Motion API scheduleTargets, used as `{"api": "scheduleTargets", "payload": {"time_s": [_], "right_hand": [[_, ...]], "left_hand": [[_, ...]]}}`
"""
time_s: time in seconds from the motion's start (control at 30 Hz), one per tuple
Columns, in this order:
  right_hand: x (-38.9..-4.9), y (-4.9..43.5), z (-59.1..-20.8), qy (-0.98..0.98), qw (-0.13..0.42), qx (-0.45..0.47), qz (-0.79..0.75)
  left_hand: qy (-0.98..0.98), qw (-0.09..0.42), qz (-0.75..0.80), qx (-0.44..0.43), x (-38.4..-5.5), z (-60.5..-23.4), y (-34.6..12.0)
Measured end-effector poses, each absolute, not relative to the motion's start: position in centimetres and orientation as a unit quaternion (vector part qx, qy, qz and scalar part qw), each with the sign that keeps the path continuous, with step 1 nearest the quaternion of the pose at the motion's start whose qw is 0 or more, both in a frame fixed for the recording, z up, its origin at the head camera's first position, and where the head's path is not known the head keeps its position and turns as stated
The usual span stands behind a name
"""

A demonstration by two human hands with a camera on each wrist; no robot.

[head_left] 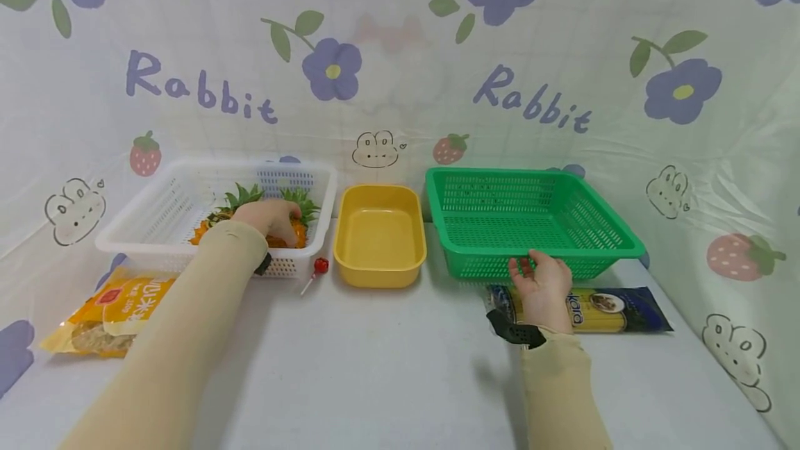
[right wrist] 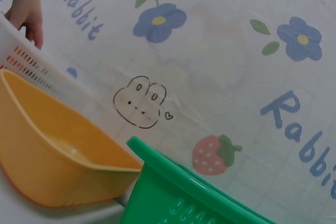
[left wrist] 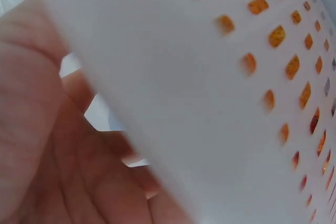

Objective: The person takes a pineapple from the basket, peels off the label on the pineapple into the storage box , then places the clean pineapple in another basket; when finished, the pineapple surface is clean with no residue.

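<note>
My left hand (head_left: 269,217) reaches into the white basket (head_left: 146,245), over orange pineapples with spiky green crowns (head_left: 242,196). In the left wrist view, the basket's rim hides its fingertips, and orange shows through the holes in the wall; I cannot tell whether the fingers grip a pineapple. My right hand (head_left: 544,287) is turned palm up at the front of the green basket (head_left: 537,253), its loosely bent fingers right at the rim. Below that hand lies a pasta packet (head_left: 606,307), partly covered by it.
Between the two baskets stands a yellow tub (head_left: 380,242). A red lollipop (head_left: 321,266) lies by the white basket's front right corner. At the left is an orange food packet (head_left: 106,318), partly behind my left sleeve. A patterned cloth (head_left: 400,89) hangs behind everything.
</note>
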State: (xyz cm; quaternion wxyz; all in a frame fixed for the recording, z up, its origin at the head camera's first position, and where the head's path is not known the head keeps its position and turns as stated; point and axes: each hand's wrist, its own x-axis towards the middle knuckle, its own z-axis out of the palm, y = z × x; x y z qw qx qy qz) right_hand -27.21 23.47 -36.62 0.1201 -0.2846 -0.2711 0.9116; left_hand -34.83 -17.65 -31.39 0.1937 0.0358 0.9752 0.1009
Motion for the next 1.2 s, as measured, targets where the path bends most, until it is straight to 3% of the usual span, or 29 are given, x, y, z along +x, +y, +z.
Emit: {"api": "scheduleTargets", "payload": {"time_s": [0.73, 1.2], "right_hand": [[-27.2, 23.4, -36.6, -0.283, 0.128, -0.28, 0.908], [-27.1, 23.3, -36.6, -0.286, 0.123, -0.278, 0.909]], "left_hand": [[0.974, 0.188, 0.122, 0.035, -34.5, -28.9, -17.9], [0.98, 0.136, 0.117, 0.086, -34.8, -26.2, -18.3]]}}
